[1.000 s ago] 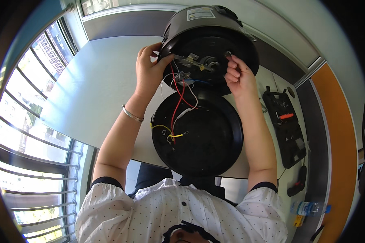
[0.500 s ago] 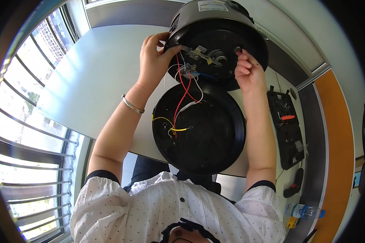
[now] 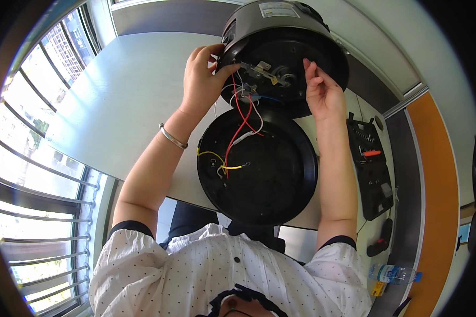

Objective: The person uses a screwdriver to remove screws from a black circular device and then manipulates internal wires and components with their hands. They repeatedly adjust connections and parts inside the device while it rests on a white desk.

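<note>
— Where is the cooker being held?
— It is being held tipped just beyond the round black cover, its dark underside being turned toward the person; its rim is being gripped by the left hand, whose thumb is being placed by a metal bracket.
— And the right hand?
— It is being held beyond the cover's right side, before that underside, fingers partly curled; whether anything is being pinched cannot be told; red wires are being hung over the cover; a tool case is being seen to its right.
</note>
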Tool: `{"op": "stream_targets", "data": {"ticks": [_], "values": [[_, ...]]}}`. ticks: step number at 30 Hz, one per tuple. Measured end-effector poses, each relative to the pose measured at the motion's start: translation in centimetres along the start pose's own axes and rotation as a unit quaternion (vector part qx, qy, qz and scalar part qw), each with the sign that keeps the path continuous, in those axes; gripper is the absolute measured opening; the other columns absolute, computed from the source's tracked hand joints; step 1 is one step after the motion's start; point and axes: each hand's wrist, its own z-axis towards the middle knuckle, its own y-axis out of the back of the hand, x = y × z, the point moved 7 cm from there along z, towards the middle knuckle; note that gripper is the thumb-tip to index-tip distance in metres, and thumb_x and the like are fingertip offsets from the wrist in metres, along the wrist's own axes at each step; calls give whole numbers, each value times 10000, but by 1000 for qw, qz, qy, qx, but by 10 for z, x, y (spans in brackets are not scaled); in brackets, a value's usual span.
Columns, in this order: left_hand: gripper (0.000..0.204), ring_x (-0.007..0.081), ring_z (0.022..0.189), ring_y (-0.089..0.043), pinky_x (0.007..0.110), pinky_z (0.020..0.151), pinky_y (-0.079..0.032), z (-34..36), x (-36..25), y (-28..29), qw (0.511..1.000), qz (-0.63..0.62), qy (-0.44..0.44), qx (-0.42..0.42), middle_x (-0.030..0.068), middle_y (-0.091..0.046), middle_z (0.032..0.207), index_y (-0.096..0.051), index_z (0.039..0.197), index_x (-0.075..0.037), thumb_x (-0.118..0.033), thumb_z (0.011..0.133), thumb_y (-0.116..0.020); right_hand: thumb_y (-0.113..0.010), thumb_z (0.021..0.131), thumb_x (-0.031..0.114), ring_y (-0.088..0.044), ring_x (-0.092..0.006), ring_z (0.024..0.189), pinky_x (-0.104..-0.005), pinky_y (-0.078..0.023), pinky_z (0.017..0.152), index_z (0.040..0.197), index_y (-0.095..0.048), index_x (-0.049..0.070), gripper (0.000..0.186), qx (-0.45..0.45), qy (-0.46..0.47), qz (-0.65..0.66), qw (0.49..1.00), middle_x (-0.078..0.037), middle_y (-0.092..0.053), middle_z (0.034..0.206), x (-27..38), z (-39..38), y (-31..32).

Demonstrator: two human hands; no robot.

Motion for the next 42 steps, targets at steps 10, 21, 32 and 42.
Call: {"op": "stream_targets", "data": {"ticks": [10,21,32,42], "values": [[460,220,1003,-498,306,769,-527,-4,-1,-5,997,59,-39,17,81,-528,1061,-572,1096,-30,-204,705,-742,-538,835,-34,-649,-181,693,-181,-531,506,955,-548,-117,146,-47,57,-205,976,-232,-611,957,9,-3,9],[463,235,1000,-500,304,726,-535,-4,-7,-4,996,75,-50,17,89,-537,1061,-571,1103,-30,-216,712,-736,-590,844,70,-526,-115,416,-206,-382,332,865,-575,-49,122,-121,159,-483,852,-152,-646,709,12,-13,-12],[488,254,871,-556,322,718,-494,-7,-11,-8,991,99,-80,35,106,-544,1040,-546,1105,-11,-277,731,-710,-615,848,119,-507,-115,393,-210,-363,332,864,-560,-21,152,-110,147,-418,890,-137,-635,663,16,-4,4],[497,243,809,-573,318,693,-490,-2,-12,-10,989,117,-91,30,93,-555,1015,-556,1091,-14,-292,716,-724,-587,878,193,-536,-132,402,-209,-401,329,875,-540,7,191,-119,118,-434,885,-140,-635,659,10,-9,-3]]}}
